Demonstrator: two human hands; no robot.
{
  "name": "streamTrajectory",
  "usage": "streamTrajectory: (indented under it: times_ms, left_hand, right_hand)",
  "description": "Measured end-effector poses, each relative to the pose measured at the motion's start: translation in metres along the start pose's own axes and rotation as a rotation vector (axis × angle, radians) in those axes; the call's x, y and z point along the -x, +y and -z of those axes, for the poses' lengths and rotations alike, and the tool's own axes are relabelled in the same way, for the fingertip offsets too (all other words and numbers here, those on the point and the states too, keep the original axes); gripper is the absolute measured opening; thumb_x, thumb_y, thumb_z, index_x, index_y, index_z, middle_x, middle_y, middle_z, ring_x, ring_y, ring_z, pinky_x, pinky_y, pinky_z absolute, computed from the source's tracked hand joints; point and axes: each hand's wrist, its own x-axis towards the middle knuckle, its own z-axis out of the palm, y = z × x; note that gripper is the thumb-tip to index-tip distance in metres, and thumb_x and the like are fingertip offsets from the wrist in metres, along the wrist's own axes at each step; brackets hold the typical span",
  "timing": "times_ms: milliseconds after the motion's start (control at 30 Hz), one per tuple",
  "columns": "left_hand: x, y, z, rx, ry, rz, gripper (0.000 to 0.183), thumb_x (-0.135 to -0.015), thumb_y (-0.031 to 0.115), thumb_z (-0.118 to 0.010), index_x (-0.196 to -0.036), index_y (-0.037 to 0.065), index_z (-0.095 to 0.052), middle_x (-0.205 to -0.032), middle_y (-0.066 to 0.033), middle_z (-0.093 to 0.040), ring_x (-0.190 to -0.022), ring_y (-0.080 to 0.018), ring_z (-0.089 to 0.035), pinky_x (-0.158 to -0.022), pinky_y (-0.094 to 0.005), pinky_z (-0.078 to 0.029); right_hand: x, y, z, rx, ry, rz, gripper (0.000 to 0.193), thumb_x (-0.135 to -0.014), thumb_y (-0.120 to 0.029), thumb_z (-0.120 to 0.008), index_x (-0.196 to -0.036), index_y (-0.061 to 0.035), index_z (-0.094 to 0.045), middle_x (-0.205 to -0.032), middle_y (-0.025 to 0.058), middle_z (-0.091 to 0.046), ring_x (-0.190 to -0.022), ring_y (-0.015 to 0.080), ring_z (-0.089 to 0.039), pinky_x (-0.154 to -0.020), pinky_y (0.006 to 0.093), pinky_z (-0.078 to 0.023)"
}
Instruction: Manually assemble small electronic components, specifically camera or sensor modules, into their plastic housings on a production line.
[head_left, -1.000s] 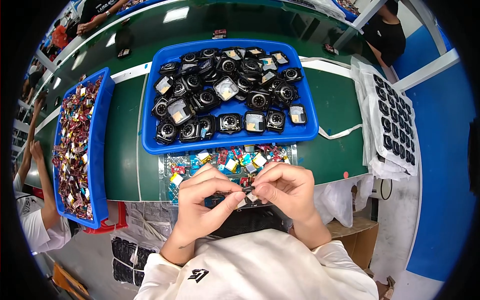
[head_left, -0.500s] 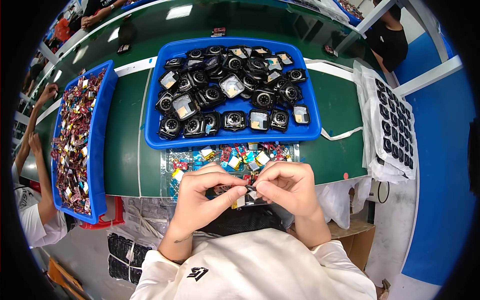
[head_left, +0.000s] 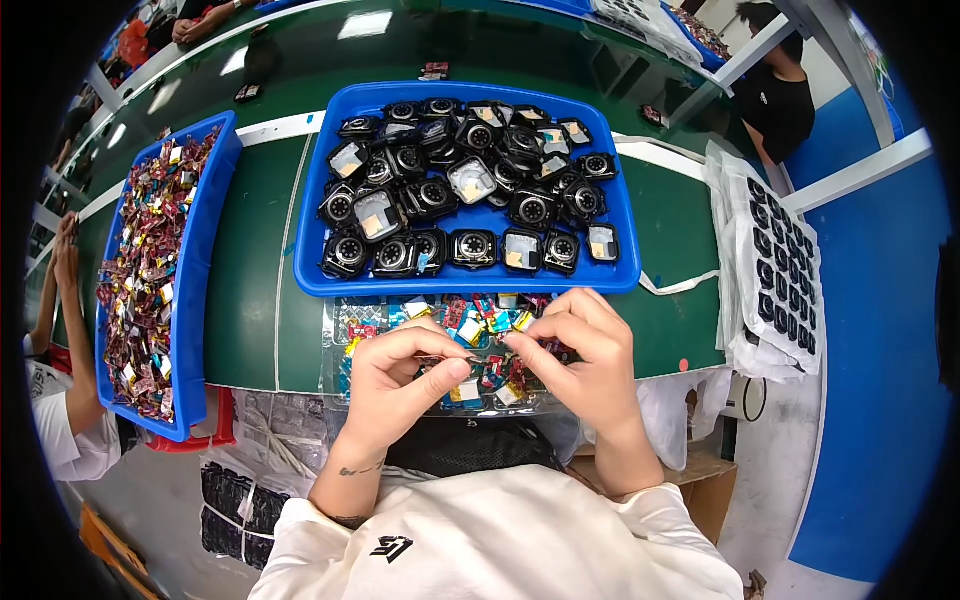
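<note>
Two blue trays (head_left: 310, 250) of parts flank both hands (head_left: 500, 365).

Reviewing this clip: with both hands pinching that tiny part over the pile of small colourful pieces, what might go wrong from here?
1. The small part pinched between the left hand and right hand may slip and vanish among the small colourful pieces on the clear plastic sheet underneath.
2. That sheet sits at the green table's near edge, so a nudge might push pieces off.
3. The right hand's fingers are close to the blue plastic tray of round black parts; a knock may jostle it.
</note>
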Motion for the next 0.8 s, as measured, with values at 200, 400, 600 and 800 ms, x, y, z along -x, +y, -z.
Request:
streamTrajectory:
  times_ms: [200,400,600,800]
  left_hand:
    - [0.0,-0.001,0.0,0.034,0.015,-0.005,0.007,-0.08,-0.004,-0.069,-0.086,-0.004,-0.067,-0.084,-0.0084,-0.063,-0.076,-0.012,-0.058,-0.069,-0.0235,-0.047]
    - [-0.001,0.0,0.0,0.002,-0.024,0.019,0.005,-0.079,-0.003,-0.07,-0.083,-0.003,-0.067,-0.082,-0.0068,-0.062,-0.074,-0.0104,-0.057,-0.066,-0.022,-0.045]
    - [0.001,-0.004,0.005,0.013,-0.071,-0.042,0.003,-0.079,-0.003,-0.069,-0.081,-0.002,-0.067,-0.083,-0.0061,-0.061,-0.069,-0.009,-0.054,-0.061,-0.0198,-0.041]
    - [0.002,-0.001,0.008,0.148,-0.046,-0.034,0.006,-0.075,0.003,-0.07,-0.077,0.0,-0.065,-0.094,-0.0103,-0.058,-0.088,-0.0159,-0.05,-0.078,-0.0289,-0.04]
  right_hand:
    - [-0.029,-0.004,0.015,0.35,-0.099,0.265,0.005,-0.076,-0.002,-0.067,-0.079,0.0,-0.063,-0.084,0.0082,-0.057,-0.074,0.0239,-0.053,-0.065,0.0348,-0.044]
    - [-0.079,0.016,0.02,0.784,0.021,0.281,0.024,-0.075,-0.006,-0.069,-0.098,-0.0011,-0.066,-0.101,0.009,-0.055,-0.094,0.0267,-0.051,-0.078,0.0381,-0.043]
    - [-0.067,0.014,0.021,0.618,0.047,0.336,0.019,-0.07,-0.003,-0.074,-0.08,-0.0029,-0.057,-0.107,0.0098,-0.057,-0.098,0.0256,-0.053,-0.082,0.0355,-0.044]
    - [-0.018,0.0,0.007,-0.351,0.033,-0.031,0.026,-0.07,0.009,-0.073,-0.083,-0.0009,-0.054,-0.105,0.0095,-0.054,-0.091,0.0102,-0.053,-0.082,0.0237,-0.044]
